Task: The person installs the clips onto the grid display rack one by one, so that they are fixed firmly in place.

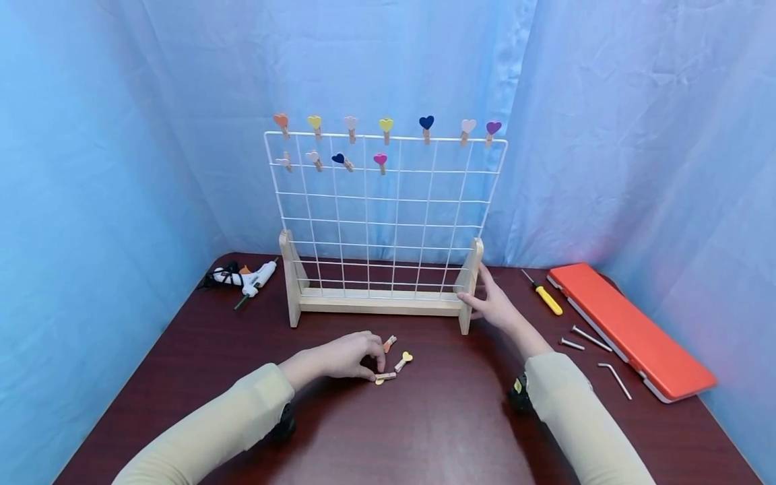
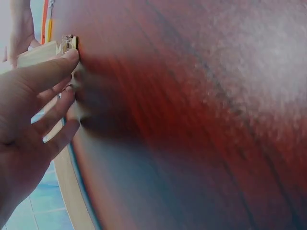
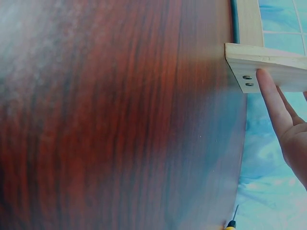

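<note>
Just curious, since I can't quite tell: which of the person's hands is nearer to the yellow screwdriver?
Right. The right hand rests against the wooden stand's end post, just left of the yellow screwdriver. The left hand is farther off, at the loose heart pegs.

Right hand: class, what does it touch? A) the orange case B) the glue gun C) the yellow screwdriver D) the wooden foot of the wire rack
D: the right hand rests with straight fingers on the rack's wooden foot, apart from the screwdriver and the case.

A glue gun [image 1: 251,277], screwdriver [image 1: 543,294] and orange case [image 1: 630,329] lie on the table [image 1: 436,424].
</note>
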Tool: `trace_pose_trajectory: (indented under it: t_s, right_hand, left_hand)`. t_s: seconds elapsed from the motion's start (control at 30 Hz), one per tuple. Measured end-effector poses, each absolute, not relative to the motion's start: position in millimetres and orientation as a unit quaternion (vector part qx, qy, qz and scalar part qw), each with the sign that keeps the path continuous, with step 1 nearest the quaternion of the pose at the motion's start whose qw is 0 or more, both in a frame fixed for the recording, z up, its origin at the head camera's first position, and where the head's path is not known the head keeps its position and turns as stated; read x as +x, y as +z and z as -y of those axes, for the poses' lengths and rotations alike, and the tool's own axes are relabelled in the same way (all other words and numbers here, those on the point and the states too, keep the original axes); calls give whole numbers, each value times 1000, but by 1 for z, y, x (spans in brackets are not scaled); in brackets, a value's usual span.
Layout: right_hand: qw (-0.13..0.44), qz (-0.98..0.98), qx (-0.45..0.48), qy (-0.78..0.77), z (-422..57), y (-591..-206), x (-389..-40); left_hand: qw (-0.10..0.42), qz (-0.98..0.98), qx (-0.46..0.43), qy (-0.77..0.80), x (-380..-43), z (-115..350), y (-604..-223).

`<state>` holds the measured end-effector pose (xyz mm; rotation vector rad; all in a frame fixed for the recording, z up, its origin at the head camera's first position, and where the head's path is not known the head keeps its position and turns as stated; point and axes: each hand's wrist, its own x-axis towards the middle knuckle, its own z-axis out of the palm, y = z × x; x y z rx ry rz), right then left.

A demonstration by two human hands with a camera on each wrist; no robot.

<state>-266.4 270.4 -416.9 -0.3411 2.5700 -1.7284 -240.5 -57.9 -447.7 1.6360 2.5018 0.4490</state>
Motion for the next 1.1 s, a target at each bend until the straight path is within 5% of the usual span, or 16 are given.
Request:
trace_pose_trajectory:
  t_s: [0.23, 0.77, 1.1]
  right_hand:
    - [9, -833, -106, -543, -270, -415, -265]
    - [9, -834, -108, -542, -270, -416, -266]
    - [8, -833, -109, -542, -271, -416, -265]
  left_hand:
    - [82, -803, 563, 177, -231, 52, -451]
    - [0, -807, 542, 236, -227, 50, -435]
    - [-66, -799, 456, 385, -234, 50, -386]
